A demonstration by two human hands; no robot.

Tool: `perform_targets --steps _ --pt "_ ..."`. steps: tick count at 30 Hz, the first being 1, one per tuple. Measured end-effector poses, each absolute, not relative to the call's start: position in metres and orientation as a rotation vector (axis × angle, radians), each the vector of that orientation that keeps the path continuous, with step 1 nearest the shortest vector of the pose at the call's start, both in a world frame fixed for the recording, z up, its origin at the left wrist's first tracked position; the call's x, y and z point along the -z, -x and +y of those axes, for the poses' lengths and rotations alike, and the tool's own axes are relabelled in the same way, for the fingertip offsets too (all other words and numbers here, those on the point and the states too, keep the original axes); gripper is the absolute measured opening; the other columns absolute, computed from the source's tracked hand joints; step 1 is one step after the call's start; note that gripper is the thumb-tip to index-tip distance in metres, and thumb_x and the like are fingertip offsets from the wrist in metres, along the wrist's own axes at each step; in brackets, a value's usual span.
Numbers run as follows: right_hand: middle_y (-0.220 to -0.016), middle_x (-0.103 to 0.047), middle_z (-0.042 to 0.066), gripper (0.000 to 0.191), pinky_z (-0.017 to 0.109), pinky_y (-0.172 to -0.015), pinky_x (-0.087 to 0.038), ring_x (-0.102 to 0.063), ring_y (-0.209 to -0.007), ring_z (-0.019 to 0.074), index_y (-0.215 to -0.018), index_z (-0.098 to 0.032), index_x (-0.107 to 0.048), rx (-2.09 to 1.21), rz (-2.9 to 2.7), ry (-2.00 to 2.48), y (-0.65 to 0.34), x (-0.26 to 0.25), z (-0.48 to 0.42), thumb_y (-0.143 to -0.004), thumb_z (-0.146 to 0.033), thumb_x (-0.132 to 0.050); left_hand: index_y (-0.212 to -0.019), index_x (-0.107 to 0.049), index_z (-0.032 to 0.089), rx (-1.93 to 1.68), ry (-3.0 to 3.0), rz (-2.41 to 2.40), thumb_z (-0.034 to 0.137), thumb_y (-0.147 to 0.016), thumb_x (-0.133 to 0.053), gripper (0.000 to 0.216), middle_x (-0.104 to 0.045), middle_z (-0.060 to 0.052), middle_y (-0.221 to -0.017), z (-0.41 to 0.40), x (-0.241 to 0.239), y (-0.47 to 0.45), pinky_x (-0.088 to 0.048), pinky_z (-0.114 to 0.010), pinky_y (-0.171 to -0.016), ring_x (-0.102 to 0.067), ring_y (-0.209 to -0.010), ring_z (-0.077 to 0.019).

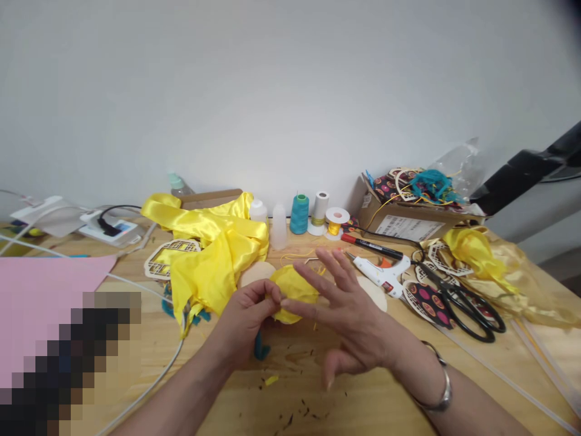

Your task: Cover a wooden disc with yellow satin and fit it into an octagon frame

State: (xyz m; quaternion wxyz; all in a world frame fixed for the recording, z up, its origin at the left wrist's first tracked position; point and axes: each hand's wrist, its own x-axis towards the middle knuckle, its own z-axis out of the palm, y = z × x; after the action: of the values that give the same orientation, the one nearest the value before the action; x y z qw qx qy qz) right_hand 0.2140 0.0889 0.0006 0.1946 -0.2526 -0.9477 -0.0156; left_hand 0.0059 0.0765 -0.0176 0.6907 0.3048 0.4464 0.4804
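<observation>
My left hand (pixel 254 306) is closed in a pinch at the near left edge of a yellow fabric-covered disc (pixel 297 284). What sits between its fingertips is hidden. A teal piece of thread or tassel (pixel 260 348) shows below that hand; whether it is held I cannot tell. My right hand (pixel 347 312) is spread in front of the disc, its fingers apart and nothing in them, with fingertips close to my left ones. Pale round discs (pixel 373 293) lie partly hidden on both sides. Shiny yellow cloth (pixel 213 242) is heaped to the left.
A white glue gun (pixel 385 272), a red-and-black marker (pixel 372 247) and black-handled scissors (pixel 472 309) lie right. Behind stand a teal thread spool (pixel 299 215), other spools and a white bottle (pixel 279 227). A cardboard box (pixel 403 221) stands back right; a power strip (pixel 113 230) lies left.
</observation>
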Motion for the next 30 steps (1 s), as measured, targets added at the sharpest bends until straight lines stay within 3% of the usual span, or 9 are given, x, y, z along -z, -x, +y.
perform_targets --steps 13,21,30 --pt "-0.157 -0.014 0.004 0.083 0.059 -0.11 0.003 -0.001 -0.141 0.0375 -0.14 -0.031 -0.04 -0.048 -2.731 0.648 -0.205 0.002 0.085 -0.073 -0.079 -0.043 -0.06 -0.056 0.016 -1.104 -0.688 0.995 0.023 -0.062 -0.079 0.024 -0.052 0.007 -0.055 0.075 0.02 -0.006 -0.038 -0.016 -0.046 -0.046 -0.048 -0.0054" --pt "-0.158 -0.008 -0.002 0.074 0.059 -0.11 -0.002 -0.004 -0.141 0.0382 -0.129 -0.036 -0.052 -0.191 -2.674 0.555 -0.21 -0.001 0.084 -0.07 -0.081 -0.044 -0.06 -0.058 0.016 -1.116 -0.698 1.052 0.024 -0.061 -0.08 0.023 -0.054 0.007 -0.055 0.077 0.019 -0.006 -0.037 -0.014 -0.045 -0.045 -0.049 -0.0055" --pt "-0.158 -0.008 0.0 0.071 0.063 -0.108 -0.004 0.0 -0.141 0.0385 -0.129 -0.036 -0.054 -0.196 -2.568 0.721 -0.225 0.002 0.099 -0.075 -0.079 -0.038 -0.061 -0.057 0.018 -1.101 -0.681 1.015 0.023 -0.061 -0.08 0.024 -0.061 0.004 -0.059 0.079 0.019 -0.003 -0.05 -0.022 -0.047 -0.056 -0.052 -0.0112"
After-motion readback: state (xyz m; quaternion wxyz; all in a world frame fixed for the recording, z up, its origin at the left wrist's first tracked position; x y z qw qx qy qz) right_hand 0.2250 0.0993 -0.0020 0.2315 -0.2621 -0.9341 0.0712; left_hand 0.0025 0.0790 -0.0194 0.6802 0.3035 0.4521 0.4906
